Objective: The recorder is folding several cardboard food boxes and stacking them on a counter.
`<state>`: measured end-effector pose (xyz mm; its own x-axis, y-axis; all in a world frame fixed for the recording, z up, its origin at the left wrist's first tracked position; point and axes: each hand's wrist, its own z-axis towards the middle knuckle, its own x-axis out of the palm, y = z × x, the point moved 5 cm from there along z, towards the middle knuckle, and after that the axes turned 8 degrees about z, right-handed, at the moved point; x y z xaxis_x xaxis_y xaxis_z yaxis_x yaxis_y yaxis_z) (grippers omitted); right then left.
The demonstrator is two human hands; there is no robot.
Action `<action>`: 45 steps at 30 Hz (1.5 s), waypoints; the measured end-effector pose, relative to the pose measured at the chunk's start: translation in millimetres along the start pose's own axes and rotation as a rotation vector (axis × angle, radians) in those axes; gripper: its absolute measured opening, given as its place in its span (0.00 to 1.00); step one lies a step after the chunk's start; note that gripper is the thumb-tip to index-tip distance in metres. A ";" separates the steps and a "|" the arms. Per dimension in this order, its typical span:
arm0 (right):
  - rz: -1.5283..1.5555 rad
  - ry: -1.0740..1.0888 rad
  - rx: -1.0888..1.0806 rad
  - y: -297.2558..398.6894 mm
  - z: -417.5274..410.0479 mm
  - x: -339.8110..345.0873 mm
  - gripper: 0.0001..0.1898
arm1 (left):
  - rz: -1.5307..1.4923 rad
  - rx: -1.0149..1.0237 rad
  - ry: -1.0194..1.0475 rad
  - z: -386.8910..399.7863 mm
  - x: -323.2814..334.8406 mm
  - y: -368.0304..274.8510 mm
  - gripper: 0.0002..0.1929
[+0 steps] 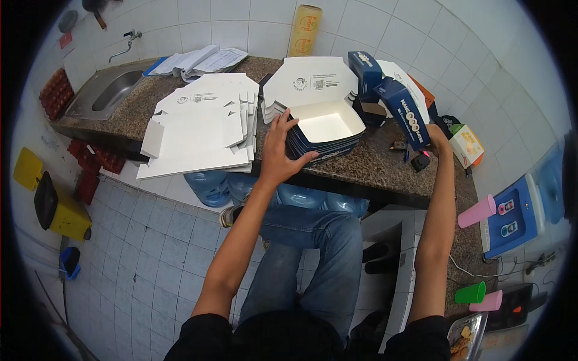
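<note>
A nested stack of folded cardboard food boxes, dark blue outside and white inside, stands on the counter before me with its top lid raised. My left hand holds the stack's near left corner, fingers on the left side and thumb along the front. At the right, my right hand grips the near end of a blue printed cardboard box, which is tilted. Behind that box another blue box stands on the counter. Flat unfolded white box blanks lie piled left of the stack.
The granite counter bends right, towards a blue water dispenser and a pink cup. A steel sink and open papers are at the left. A plastic-wrap roll leans on the wall; water bottles stand below.
</note>
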<state>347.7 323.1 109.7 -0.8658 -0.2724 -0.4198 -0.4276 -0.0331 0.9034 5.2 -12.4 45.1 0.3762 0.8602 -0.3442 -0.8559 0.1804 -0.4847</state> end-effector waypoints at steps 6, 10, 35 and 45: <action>-0.543 -0.135 0.189 -25.9 0.6 -13.2 0.18 | 0.069 0.182 0.077 8.4 -15.2 -3.5 0.16; -0.768 -0.474 0.009 -9.1 -6.8 -67.3 0.26 | -0.006 0.243 0.164 25.3 -23.6 -18.6 0.15; -0.861 0.103 -0.669 133.5 -10.9 199.6 0.13 | 0.026 0.253 0.182 34.6 -25.9 -20.6 0.15; -0.848 0.119 -0.809 130.5 -19.4 205.6 0.14 | 0.051 0.175 0.141 44.8 -26.8 -19.5 0.10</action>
<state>119.0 244.2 143.0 -0.3355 0.0439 -0.9410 -0.5282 -0.8359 0.1493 -4.2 -17.6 99.8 0.3667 0.7972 -0.4796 -0.9188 0.2292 -0.3215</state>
